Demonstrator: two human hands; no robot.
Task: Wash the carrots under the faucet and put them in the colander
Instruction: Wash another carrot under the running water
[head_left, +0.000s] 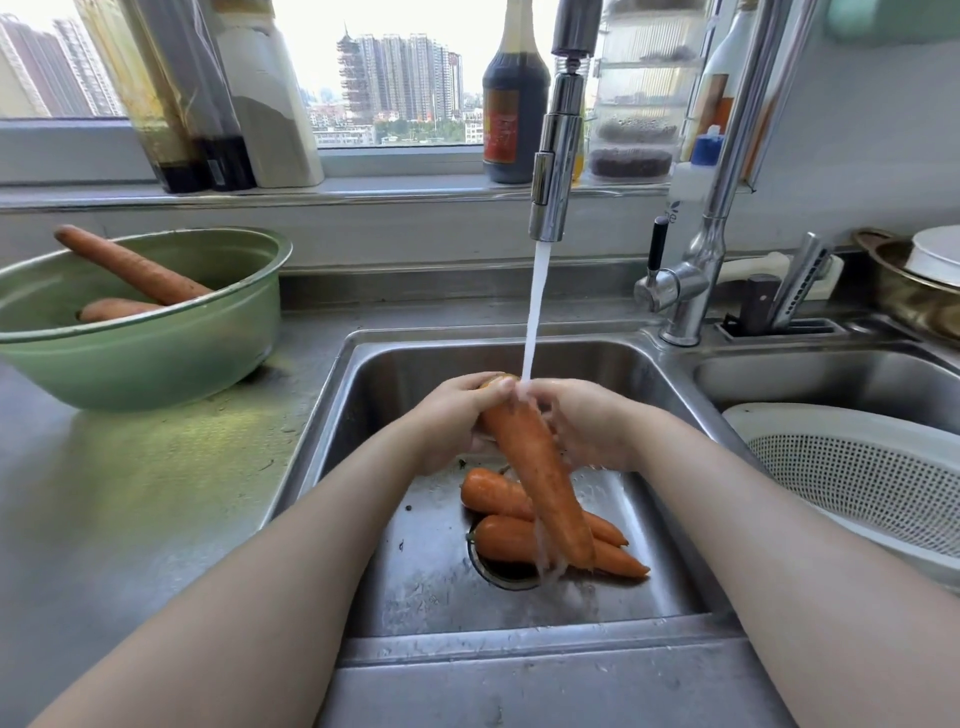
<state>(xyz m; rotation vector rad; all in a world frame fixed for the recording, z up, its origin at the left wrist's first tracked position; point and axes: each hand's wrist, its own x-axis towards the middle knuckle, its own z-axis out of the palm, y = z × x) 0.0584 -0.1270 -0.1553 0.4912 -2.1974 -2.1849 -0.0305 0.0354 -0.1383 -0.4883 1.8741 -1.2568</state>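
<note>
We log: sink (613, 364) centre, 2 carrots (498, 519) in it over drain; faucet (558, 156) above; bowl (156, 358) w/ 2 carrots (130, 270) left on counter (130, 493); colander (857, 467) right.

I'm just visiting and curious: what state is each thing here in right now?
Faucet: running.
Held carrot: under the stream, tip down.
Left hand: gripping the carrot's top.
Right hand: rubbing the carrot.
Sink carrots: two, lying over the drain.
Bowl: holds two carrots.
Colander: no carrots visible.

Two bare forearms, sleeveless to the frame's edge; left hand (451, 426) and right hand (589, 423) ungloved, wet.
</note>
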